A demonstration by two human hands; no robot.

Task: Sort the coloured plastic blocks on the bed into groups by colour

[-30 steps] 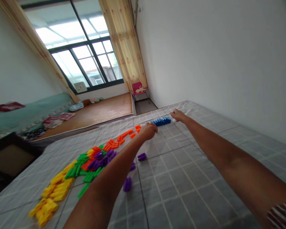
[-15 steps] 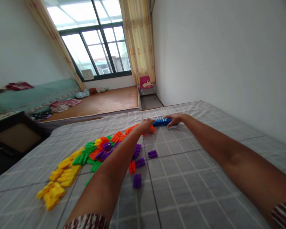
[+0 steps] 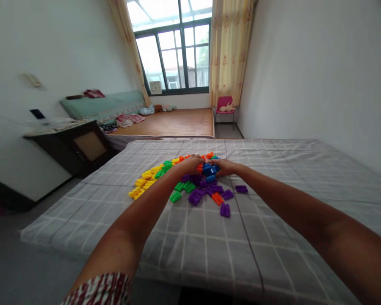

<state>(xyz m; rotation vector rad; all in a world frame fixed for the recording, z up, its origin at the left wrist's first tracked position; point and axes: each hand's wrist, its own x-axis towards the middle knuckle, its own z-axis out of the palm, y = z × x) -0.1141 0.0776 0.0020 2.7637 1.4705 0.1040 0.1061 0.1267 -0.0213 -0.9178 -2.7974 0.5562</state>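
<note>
Small plastic toy blocks lie in a pile on a grey checked bedsheet (image 3: 209, 254). My right hand (image 3: 224, 167) curls round a cluster of dark blue blocks (image 3: 211, 170) at the pile's far right side. Just left of them, my left hand (image 3: 193, 162) reaches in with bent fingers, close to some orange blocks (image 3: 200, 168); what its fingertips hold is hidden. Purple blocks (image 3: 197, 196) lie below my hands, some loose, with an orange block (image 3: 217, 198) among them. Green blocks (image 3: 175, 196) and yellow blocks (image 3: 141, 183) spread out to the left.
A dark cabinet (image 3: 89, 144) stands left of the bed. Beyond the bed are a brown mat (image 3: 184, 120) on a second bed, a pink chair (image 3: 225, 101) with a soft toy, and a window (image 3: 174, 59). A white wall (image 3: 320, 76) runs along the right.
The view has swung left and back. The blue blocks, in a stretched row between my hands before, now show as a compact cluster beside the pile, and my hands are closer together.
</note>
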